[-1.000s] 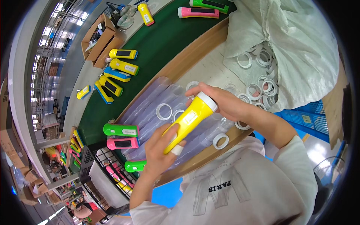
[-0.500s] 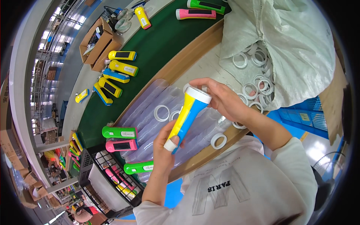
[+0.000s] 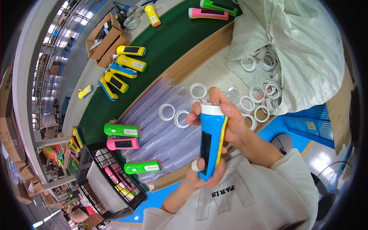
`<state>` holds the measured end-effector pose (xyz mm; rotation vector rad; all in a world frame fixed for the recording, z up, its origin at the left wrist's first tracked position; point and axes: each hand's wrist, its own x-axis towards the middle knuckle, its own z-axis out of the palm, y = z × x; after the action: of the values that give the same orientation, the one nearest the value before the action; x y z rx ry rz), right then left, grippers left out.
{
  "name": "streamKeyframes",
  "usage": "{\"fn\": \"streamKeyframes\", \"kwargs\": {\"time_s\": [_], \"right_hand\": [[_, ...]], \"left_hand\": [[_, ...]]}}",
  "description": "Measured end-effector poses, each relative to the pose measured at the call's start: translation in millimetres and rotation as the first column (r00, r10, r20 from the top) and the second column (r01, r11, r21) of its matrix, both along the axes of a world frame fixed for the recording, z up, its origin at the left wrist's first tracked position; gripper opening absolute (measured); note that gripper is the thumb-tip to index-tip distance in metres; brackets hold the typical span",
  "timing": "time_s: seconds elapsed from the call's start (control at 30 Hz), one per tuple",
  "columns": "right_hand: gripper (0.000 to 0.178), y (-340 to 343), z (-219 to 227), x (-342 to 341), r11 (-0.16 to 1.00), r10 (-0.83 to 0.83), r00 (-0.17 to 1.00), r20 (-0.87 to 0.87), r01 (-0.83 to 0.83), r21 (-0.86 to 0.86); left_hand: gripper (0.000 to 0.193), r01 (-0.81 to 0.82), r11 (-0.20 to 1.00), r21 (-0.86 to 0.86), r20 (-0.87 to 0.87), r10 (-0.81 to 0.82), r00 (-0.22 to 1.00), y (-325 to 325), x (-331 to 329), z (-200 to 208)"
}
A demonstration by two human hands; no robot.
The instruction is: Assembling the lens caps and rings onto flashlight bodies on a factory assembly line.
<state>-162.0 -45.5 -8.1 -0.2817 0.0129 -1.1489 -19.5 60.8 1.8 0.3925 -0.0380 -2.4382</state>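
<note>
A blue and yellow flashlight (image 3: 216, 126) with a black panel on its blue side stands nearly upright before my chest. My left hand (image 3: 195, 177) is wrapped round its narrow lower end; a white band covers part of the thumb. At the wide top, the fingers of my right hand (image 3: 234, 120) close round the white head ring (image 3: 212, 110). Loose white rings (image 3: 181, 119) lie just beyond, on clear plastic tubes (image 3: 153, 115) in a cardboard-edged tray. Two green flashlights (image 3: 143, 167) and a pink one (image 3: 123, 144) rest to the left, by the tubes.
A white woven sack (image 3: 299, 57) spills many white rings (image 3: 262, 114) at the right. Yellow and blue flashlights (image 3: 131, 63) lie on the green belt (image 3: 161, 50) beyond the tray. A black crate (image 3: 124, 182) stands at the left, a blue one (image 3: 310, 122) at the right.
The flashlight has come closer to my body and turned, so its blue side with the black panel now shows. Both hands moved with it, and the right fingers now cover more of the head.
</note>
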Motion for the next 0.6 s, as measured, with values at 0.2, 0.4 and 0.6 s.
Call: {"fn": "streamKeyframes", "kwargs": {"time_s": [0.2,0.4,0.6], "right_hand": [[0.027,1.2,6.4,-9.6,0.970,-0.241,0.779,-0.579,0.208,-0.125],[0.024,-5.2,5.6,-6.9,0.967,-0.232,0.769,-0.595,0.250,-0.055],[0.045,-20.7,-3.1,-23.4,0.994,0.006,0.863,-0.505,0.049,0.094]], "left_hand": [[0.044,0.397,0.751,-0.528,0.848,0.494,0.194,-25.9,2.2,-3.9],[0.042,0.340,0.768,-0.543,0.839,0.485,0.246,-27.4,5.1,-27.9],[0.070,-0.032,0.997,-0.071,0.114,0.040,0.993,-37.2,16.7,-32.5]]}}
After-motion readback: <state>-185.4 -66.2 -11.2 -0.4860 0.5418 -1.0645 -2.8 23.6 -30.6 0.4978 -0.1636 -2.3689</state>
